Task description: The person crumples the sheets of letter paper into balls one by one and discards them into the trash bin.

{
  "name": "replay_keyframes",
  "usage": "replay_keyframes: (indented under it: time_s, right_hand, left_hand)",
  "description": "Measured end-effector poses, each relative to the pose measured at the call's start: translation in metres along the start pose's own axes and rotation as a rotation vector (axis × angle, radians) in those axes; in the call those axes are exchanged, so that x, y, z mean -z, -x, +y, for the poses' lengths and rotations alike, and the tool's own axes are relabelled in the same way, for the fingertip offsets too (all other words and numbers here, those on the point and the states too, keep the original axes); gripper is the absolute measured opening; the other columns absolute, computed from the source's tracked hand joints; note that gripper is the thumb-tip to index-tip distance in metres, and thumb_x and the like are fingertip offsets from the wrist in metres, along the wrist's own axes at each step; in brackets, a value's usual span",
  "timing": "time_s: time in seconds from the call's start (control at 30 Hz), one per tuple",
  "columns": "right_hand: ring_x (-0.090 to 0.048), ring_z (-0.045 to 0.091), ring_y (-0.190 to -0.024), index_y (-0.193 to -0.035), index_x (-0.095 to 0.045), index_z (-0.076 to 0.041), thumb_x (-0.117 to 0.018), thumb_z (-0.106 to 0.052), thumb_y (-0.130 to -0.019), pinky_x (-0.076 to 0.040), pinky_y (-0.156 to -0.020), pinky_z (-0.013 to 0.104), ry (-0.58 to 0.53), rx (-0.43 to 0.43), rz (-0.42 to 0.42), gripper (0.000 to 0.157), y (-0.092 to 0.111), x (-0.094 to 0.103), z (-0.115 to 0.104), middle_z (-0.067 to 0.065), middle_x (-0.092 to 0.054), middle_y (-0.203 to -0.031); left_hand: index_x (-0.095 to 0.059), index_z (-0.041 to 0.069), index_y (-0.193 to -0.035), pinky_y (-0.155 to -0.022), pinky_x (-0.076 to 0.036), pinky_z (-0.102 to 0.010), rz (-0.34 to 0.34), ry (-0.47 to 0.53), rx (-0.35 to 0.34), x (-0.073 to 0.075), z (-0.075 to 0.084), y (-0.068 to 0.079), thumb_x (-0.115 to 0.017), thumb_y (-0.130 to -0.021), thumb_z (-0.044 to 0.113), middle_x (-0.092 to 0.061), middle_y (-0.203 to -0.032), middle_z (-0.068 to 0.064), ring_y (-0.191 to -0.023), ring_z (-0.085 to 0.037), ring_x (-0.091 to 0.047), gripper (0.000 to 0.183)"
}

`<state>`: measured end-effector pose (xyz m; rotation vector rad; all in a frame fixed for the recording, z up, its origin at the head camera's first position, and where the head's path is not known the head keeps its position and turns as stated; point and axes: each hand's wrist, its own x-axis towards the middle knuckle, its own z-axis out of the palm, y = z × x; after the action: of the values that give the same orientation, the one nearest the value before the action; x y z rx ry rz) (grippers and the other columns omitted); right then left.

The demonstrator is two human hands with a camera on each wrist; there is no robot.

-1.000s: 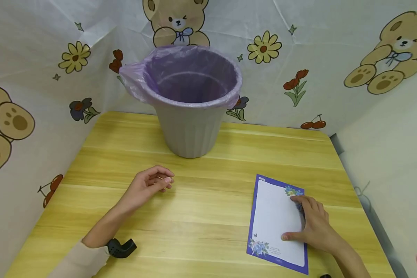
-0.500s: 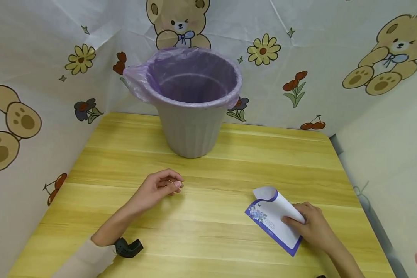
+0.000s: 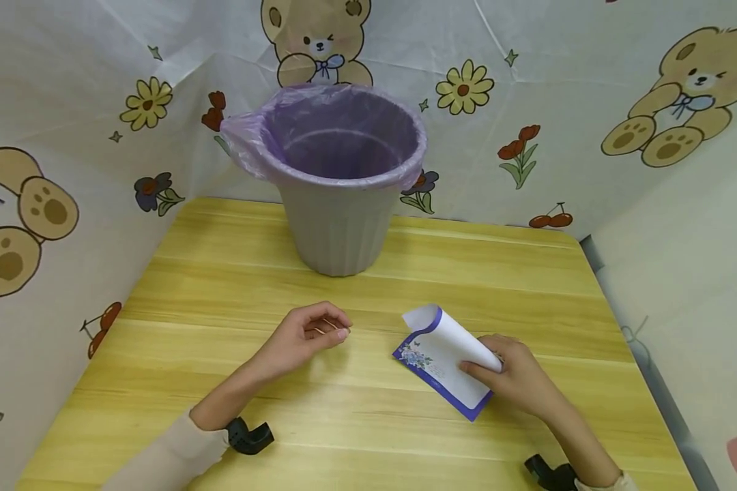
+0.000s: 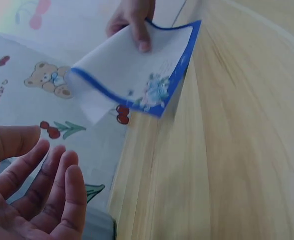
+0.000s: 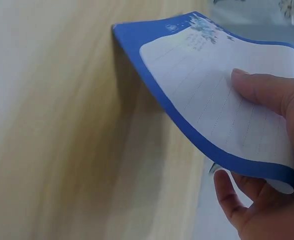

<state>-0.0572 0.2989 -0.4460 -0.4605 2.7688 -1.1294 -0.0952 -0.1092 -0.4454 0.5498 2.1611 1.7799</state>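
My right hand [image 3: 518,375] pinches a sheet of letter paper [image 3: 448,365] by its side, thumb on the lined face and fingers behind. The paper has a blue-purple border and a printed flower corner, and its far part curls over on itself. In the right wrist view the sheet [image 5: 201,95] bends above the table, casting a shadow on it. My left hand [image 3: 310,337] is held to the left of the paper, fingers loosely curved with nothing between them. From the left wrist view, a gap separates the left hand [image 4: 42,190] from the sheet [image 4: 137,65].
A grey bin [image 3: 344,232] lined with a purple plastic bag [image 3: 246,140] stands at the back of the wood-grain table [image 3: 221,273]. Behind and beside the table hangs a white cloth [image 3: 393,41] printed with bears and flowers. Black wrist cameras [image 3: 248,436] sit at both wrists.
My right hand has taken hold of the flat sheet, curled it up off the table and brought it left. My left hand has moved right, closer to the paper.
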Motion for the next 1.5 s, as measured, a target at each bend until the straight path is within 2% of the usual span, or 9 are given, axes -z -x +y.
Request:
replay_keyframes:
  time_s: [0.13,0.27,0.4,0.63,0.77,0.93,1.07,1.2,1.5]
  right_hand:
    - [-0.074,0.003,-0.083,-0.107,-0.078,-0.019,-0.084,-0.029,-0.096,-0.061,-0.063,0.021,-0.040,0.013,-0.085,0.016,-0.015,-0.009,-0.015,0.006,-0.080,-0.107]
    - [-0.074,0.003,-0.083,-0.107,-0.078,-0.020,-0.084,-0.032,-0.096,-0.061,-0.065,0.022,-0.032,0.029,-0.182,0.018,-0.029,-0.017,-0.029,0.002,-0.081,-0.105]
    - [-0.072,0.001,-0.079,-0.107,-0.078,-0.020,-0.083,-0.033,-0.096,-0.061,-0.064,0.023,-0.008,0.091,-0.265,0.018,-0.042,-0.025,-0.042,-0.002,-0.080,-0.099]
    - [-0.065,0.001,-0.074,-0.103,-0.076,-0.024,-0.083,-0.036,-0.096,-0.056,-0.063,0.023,0.017,0.164,-0.297,0.016,-0.054,-0.032,-0.056,-0.010,-0.077,-0.092]
    - [-0.064,0.005,-0.075,-0.108,-0.074,-0.029,-0.082,-0.037,-0.097,-0.057,-0.063,0.025,-0.062,0.162,-0.221,0.016,-0.053,-0.031,-0.059,-0.011,-0.076,-0.094]
    - [-0.067,0.010,-0.081,-0.120,-0.071,-0.028,-0.078,-0.022,-0.101,-0.060,-0.066,0.028,-0.204,0.192,-0.066,0.022,-0.048,-0.030,-0.054,-0.004,-0.077,-0.108]
    - [-0.068,0.011,-0.088,-0.128,-0.067,-0.018,-0.071,-0.002,-0.102,-0.061,-0.068,0.027,-0.316,0.228,0.076,0.031,-0.046,-0.030,-0.048,0.000,-0.072,-0.116]
    - [-0.073,0.009,-0.088,-0.130,-0.064,-0.002,-0.067,0.015,-0.097,-0.064,-0.067,0.024,-0.453,0.299,0.203,0.038,-0.046,-0.030,-0.045,-0.001,-0.072,-0.114]
    - [-0.079,0.012,-0.090,-0.122,-0.061,0.020,-0.066,0.029,-0.087,-0.065,-0.072,0.020,-0.705,0.482,0.342,0.036,-0.051,-0.028,-0.040,0.004,-0.079,-0.108]
  left_hand:
    - [-0.073,0.021,-0.124,-0.096,-0.062,-0.032,0.033,-0.020,-0.057,-0.014,0.001,-0.007,-0.077,-0.102,0.021,-0.074,-0.126,-0.011,-0.116,-0.028,-0.071,0.023]
    - [-0.068,0.022,-0.134,-0.113,-0.055,-0.049,0.073,-0.027,-0.107,-0.024,0.003,-0.013,-0.085,-0.094,0.019,-0.070,-0.138,-0.004,-0.132,-0.038,-0.062,0.043]
    - [-0.065,0.028,-0.139,-0.120,-0.047,-0.058,0.053,-0.044,-0.118,-0.031,0.004,-0.016,-0.091,-0.089,0.022,-0.067,-0.141,0.008,-0.135,-0.028,-0.061,0.057]
    - [-0.075,0.033,-0.118,-0.089,-0.060,-0.039,0.025,-0.042,-0.114,-0.037,0.001,-0.017,-0.086,-0.095,0.025,-0.075,-0.122,0.009,-0.105,-0.018,-0.068,0.027]
    - [-0.076,0.030,-0.110,-0.071,-0.056,-0.028,0.094,-0.029,-0.120,-0.037,-0.001,-0.016,-0.081,-0.098,0.025,-0.077,-0.112,0.006,-0.086,-0.014,-0.066,0.014]
    - [-0.075,0.027,-0.109,-0.066,-0.053,-0.025,0.138,-0.005,-0.128,-0.032,-0.001,-0.017,-0.079,-0.101,0.023,-0.075,-0.107,0.002,-0.079,-0.014,-0.064,0.010]
    - [-0.073,0.024,-0.114,-0.067,-0.052,-0.023,0.184,0.029,-0.133,-0.028,0.000,-0.018,-0.077,-0.102,0.020,-0.073,-0.106,-0.001,-0.081,-0.013,-0.063,0.013]
    - [-0.069,0.012,-0.129,-0.071,-0.058,-0.022,0.246,0.090,-0.215,-0.026,0.001,-0.018,-0.073,-0.103,0.010,-0.070,-0.107,-0.010,-0.087,-0.012,-0.067,0.027]
    - [-0.067,0.004,-0.133,-0.074,-0.064,-0.023,0.324,0.169,-0.363,-0.027,0.005,-0.016,-0.069,-0.101,-0.006,-0.066,-0.115,-0.017,-0.088,-0.011,-0.075,0.034]
